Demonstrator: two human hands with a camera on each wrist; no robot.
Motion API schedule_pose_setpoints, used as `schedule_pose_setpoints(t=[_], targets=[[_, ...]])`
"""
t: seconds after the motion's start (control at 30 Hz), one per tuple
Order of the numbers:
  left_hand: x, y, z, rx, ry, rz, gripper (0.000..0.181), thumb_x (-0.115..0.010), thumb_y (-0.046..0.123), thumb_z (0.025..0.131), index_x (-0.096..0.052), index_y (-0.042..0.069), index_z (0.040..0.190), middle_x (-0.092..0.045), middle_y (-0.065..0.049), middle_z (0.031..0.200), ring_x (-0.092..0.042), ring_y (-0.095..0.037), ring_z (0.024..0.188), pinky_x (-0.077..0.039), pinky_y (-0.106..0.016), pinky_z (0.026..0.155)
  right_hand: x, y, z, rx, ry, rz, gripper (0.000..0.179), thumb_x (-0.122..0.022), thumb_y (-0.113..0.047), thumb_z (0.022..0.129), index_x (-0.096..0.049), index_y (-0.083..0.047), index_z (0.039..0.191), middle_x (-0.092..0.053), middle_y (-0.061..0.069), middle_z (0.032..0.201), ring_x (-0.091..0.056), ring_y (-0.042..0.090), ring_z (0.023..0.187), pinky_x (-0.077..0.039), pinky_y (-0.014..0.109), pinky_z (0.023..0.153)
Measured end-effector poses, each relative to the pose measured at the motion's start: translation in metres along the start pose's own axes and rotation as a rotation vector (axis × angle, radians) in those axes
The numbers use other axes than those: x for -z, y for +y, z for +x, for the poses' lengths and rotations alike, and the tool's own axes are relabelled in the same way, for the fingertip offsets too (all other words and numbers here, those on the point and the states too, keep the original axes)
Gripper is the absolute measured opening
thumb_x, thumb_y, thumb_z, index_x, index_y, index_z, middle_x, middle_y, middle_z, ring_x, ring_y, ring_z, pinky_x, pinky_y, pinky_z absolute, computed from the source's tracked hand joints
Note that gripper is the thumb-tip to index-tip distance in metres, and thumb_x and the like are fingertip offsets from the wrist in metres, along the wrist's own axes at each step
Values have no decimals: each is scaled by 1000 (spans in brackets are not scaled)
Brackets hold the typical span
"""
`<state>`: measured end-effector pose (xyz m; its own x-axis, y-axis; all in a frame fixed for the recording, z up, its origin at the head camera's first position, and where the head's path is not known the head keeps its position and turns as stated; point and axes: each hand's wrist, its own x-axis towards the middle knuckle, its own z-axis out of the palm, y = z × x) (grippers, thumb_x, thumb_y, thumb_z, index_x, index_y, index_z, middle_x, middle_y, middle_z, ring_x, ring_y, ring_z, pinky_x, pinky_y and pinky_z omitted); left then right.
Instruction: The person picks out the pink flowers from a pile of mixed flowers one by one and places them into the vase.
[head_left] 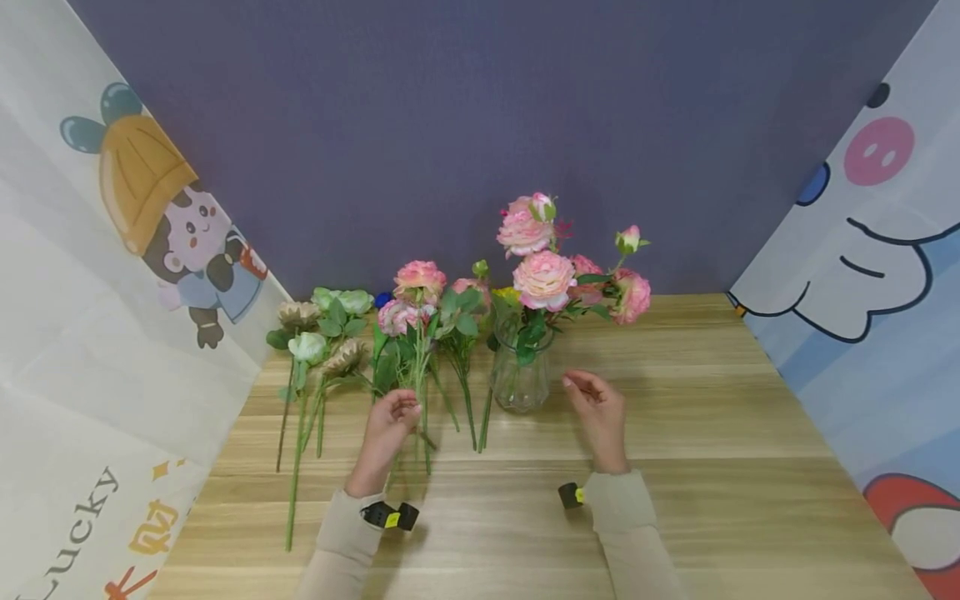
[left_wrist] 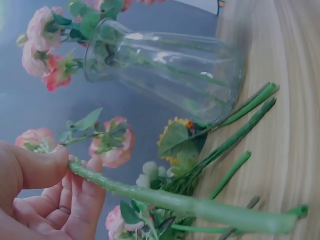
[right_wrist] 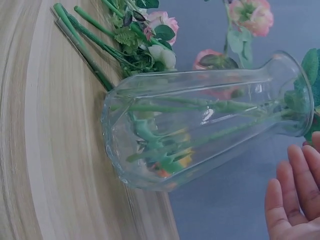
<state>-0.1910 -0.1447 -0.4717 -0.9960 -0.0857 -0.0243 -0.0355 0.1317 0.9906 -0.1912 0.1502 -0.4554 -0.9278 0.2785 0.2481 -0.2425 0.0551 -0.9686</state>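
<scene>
Between thumb and fingers, my left hand (head_left: 390, 421) pinches the green stem (left_wrist: 150, 197) of an artificial pink flower (head_left: 420, 282). The stem's cut end points down above the wooden table. To the right stands a clear glass vase (head_left: 521, 379), upright, with several pink peony-like flowers (head_left: 544, 281) in it; their stems show through the glass. My right hand (head_left: 600, 412) is just right of the vase, apart from it, its fingers loosely bent and holding nothing. In the right wrist view the fingers (right_wrist: 300, 180) are near the vase's rim.
Several loose stems lie at the left of the table (head_left: 712, 417), among them a pale green flower (head_left: 307, 347) and a brownish flower (head_left: 345, 357). A yellow flower (left_wrist: 175, 140) lies behind the vase. A dark panel (head_left: 450, 125) rises at the back, with printed sheets on both sides.
</scene>
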Motion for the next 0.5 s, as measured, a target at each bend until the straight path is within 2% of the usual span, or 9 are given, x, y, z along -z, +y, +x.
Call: schedule_pose_setpoints(t=[0.1,0.27,0.5], targets=[[-4,-1,0,-5,-2,-3,23,-56,-8,88,-51,-14,110,-56,-15,96,-51,-6,75,-47,-17,59,-2,0,0,10,-24,9,17,-65,4,85,-64,15,99,-63,34,98,-62,4,78,-51,13,69],[-12,0,-1,-33,-14,-12,23,-57,-9,87,-51,-13,109,-55,-23,101,-52,-8,78,-48,-17,60,-7,0,-2,21,-28,-21,17,-65,4,85,-65,14,98,-65,29,95,-62,4,77,-50,13,67],[-22,4,-3,-120,-14,-38,21,-59,-12,85,-52,-16,104,-56,-23,96,-54,-8,78,-52,-18,62,-14,-1,-9,4,-61,-26,16,-66,6,83,-65,13,98,-67,23,92,-61,3,77,-51,14,67]])
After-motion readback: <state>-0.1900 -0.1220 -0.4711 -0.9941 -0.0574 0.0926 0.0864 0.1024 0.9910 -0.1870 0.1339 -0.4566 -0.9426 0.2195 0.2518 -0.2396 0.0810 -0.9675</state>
